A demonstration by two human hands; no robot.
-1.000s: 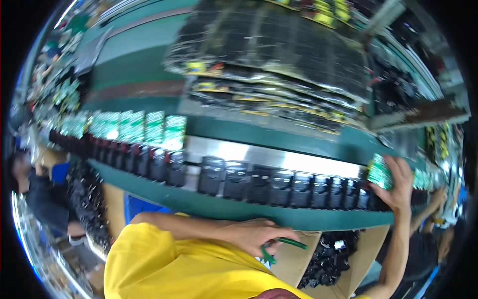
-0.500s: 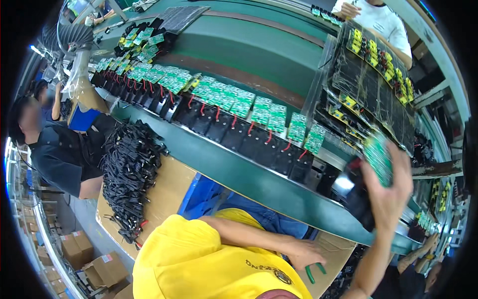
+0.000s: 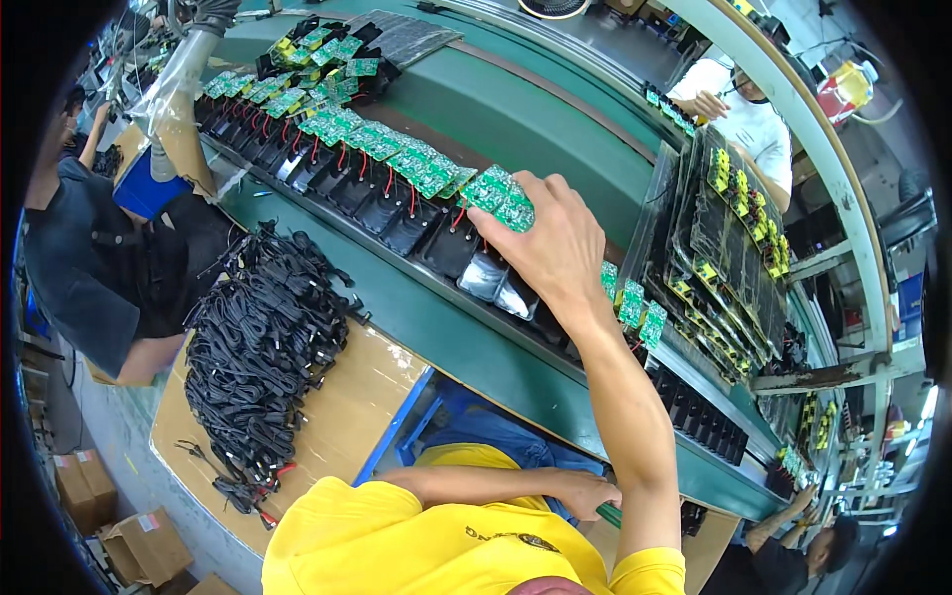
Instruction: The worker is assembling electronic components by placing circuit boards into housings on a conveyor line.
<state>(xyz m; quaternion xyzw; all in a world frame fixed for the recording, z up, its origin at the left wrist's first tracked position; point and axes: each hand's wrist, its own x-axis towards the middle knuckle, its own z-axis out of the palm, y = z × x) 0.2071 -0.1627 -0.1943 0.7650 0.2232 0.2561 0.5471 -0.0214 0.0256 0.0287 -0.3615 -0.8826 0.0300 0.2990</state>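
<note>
Over the row on the green bench, my right hand (image 3: pixel 560 243) grips green circuit boards (image 3: pixel 501 198) between thumb and fingers. How many boards it holds cannot be told. Red wires join boards in the row to black plastic cases (image 3: pixel 441 246) standing side by side in front. Under my palm lie cases with a shiny surface (image 3: pixel 486 278). Low in front of my body, my left hand (image 3: pixel 587 493) is closed round a green-handled hand tool (image 3: pixel 610 515); its working end is hidden.
A heap of black cables (image 3: pixel 263 357) lies on a tan board (image 3: pixel 362 397) at left. Stacked trays (image 3: pixel 714 238) with yellow parts stand at right, near a metal frame (image 3: pixel 858 198). A co-worker in black (image 3: pixel 99 258) sits at left; another person in white (image 3: pixel 739 124) is across the bench.
My right hand has swung from the far right, where it held a circuit board with a black case, leftward to the row's middle. My left hand still holds the green-handled tool. The view has shifted.
</note>
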